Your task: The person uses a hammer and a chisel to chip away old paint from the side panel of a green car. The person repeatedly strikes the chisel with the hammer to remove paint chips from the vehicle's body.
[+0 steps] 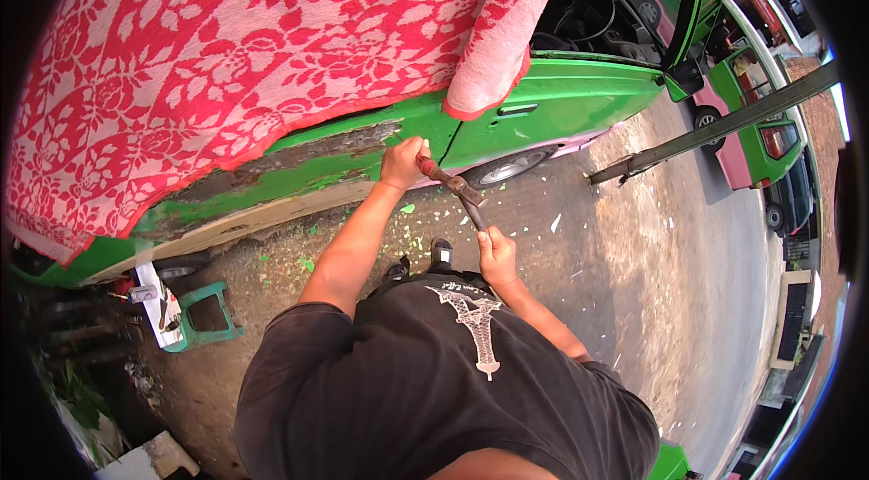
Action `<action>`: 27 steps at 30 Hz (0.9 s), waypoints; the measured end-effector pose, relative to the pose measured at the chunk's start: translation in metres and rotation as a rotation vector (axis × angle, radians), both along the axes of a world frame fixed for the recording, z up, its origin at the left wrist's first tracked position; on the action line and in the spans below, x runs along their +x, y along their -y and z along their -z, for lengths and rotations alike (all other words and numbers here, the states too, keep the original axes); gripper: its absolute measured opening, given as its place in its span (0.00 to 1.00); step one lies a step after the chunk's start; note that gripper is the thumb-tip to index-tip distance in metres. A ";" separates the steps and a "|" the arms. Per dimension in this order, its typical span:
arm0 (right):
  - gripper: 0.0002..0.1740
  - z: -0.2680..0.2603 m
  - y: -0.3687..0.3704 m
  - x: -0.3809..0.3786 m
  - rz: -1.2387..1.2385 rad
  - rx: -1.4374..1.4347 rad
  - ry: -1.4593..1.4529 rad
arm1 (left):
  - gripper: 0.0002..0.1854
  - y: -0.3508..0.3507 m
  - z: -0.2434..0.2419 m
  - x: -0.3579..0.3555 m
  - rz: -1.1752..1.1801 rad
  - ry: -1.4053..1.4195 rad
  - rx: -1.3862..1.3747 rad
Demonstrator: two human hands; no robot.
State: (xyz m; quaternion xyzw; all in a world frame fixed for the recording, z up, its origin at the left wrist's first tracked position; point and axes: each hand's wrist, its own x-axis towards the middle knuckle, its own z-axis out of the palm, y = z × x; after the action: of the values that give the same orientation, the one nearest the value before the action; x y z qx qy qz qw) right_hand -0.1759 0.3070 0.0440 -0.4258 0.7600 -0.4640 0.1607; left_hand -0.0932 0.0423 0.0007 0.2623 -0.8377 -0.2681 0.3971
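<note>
My left hand [400,166] grips a red-handled tool [426,165], seemingly a chisel or screwdriver, against the green side panel [312,157] of a van. Its tip is mostly hidden by my fingers. A hammer [466,191] is held by its dark handle in my right hand [497,256]. The hammer head touches, or almost touches, the red handle's end. Around my left hand the panel's paint is stripped in patches, showing brown and grey rough metal or filler. A red and pink floral blanket [258,52] drapes over the vehicle above the panel.
Green paint flakes [407,208] litter the ground around my feet. To the left stands a green plastic stool [207,317] with paper and small tools. A metal post [713,123] slants at the right, before a road with parked vehicles [764,133]. The green front door [577,93] is beside the panel.
</note>
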 end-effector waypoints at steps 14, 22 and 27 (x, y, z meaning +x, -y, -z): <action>0.21 -0.009 -0.015 -0.038 0.063 -0.107 0.158 | 0.12 -0.006 0.002 0.001 0.008 -0.063 0.146; 0.22 -0.007 -0.016 -0.046 0.056 -0.097 0.218 | 0.10 -0.004 -0.007 0.012 0.018 0.006 0.038; 0.22 -0.006 -0.012 -0.046 0.046 -0.078 0.243 | 0.10 -0.006 -0.013 0.009 -0.012 -0.030 0.045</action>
State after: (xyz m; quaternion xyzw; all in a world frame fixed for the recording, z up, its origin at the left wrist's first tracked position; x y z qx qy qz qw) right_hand -0.2222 0.3191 0.0497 -0.3549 0.7258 -0.5450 0.2240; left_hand -0.0839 0.0485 0.0134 0.2719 -0.8239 -0.2883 0.4052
